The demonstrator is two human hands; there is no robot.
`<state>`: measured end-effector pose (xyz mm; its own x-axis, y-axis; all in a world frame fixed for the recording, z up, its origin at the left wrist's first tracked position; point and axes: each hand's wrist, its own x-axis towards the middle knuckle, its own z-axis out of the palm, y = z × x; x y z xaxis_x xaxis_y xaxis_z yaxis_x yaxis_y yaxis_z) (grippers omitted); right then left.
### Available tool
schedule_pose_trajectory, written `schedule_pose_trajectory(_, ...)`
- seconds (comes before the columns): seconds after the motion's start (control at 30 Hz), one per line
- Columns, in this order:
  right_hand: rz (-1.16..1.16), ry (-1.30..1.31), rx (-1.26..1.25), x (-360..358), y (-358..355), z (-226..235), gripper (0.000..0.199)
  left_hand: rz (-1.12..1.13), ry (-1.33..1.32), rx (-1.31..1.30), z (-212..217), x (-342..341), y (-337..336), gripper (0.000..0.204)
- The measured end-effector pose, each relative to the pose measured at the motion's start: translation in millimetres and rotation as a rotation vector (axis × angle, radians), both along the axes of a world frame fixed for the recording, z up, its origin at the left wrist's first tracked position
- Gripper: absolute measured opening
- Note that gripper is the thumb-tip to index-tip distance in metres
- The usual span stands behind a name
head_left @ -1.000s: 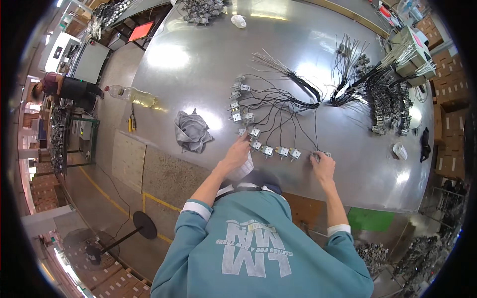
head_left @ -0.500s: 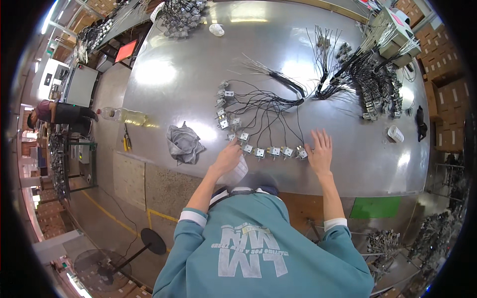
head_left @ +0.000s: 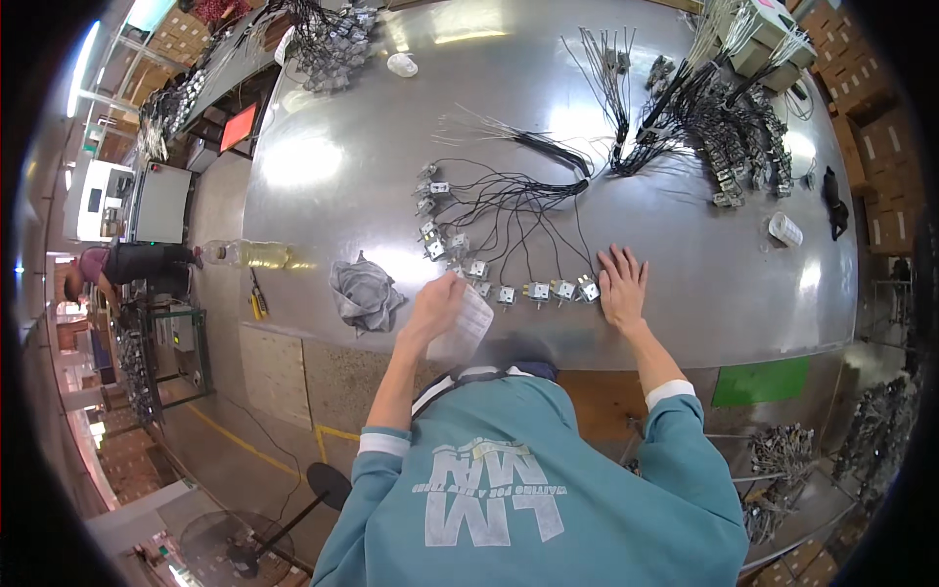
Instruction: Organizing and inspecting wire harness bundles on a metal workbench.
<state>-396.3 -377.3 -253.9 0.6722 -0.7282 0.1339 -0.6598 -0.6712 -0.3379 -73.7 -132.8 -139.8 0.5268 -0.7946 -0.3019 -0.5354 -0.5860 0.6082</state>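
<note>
Head view: the left hand point(head_left: 433, 305) grips a white sheet point(head_left: 464, 328) at the near table point(head_left: 685, 264) edge; it looks light, limp, best pinched at a border. The right hand point(head_left: 622, 284) lies open and flat, fingers spread, touching the right end of a row of small wired parts point(head_left: 533, 291), seemingly stiff, light.

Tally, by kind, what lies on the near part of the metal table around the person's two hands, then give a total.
Small wired metal parts in the curved row: about 13
Grey rag: 1
White paper sheet, under the left hand: 1
Clear bottle: 1
Total: about 16
The right hand rests flat beside the row.
</note>
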Motion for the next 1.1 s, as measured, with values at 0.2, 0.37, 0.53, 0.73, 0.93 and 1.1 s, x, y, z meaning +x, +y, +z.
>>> schedule_pose_trajectory(0.2,-0.132,0.002,0.019,26.3,20.9,-4.6,0.045,0.12,0.122,-0.222,8.4,-7.7,-4.8,0.03)
schedule_pose_trajectory(0.37,-0.081,0.037,0.053,24.2,25.3,3.5,0.049,0.129,0.179,-0.198,44.5,-22.7,-27.6,0.029)
schedule_pose_trajectory(0.53,0.08,-0.216,0.31,23.5,29.9,61.1,0.056,-0.007,0.197,-0.238,57.3,-46.0,-37.5,0.026)
schedule_pose_trajectory(0.73,0.144,-0.563,1.097,65.8,89.3,137.2,0.064,0.112,0.41,-0.43,63.7,-63.4,-40.4,0.025)
schedule_pose_trajectory(0.93,0.029,-0.525,0.844,76.5,99.3,148.4,0.032,0.157,0.523,-0.43,62.5,-64.7,-42.0,0.033)
schedule_pose_trajectory(1.1,-0.015,-0.564,0.949,70.4,105.8,141.4,0.026,0.176,0.52,-0.328,71.5,-63.7,-41.4,0.038)
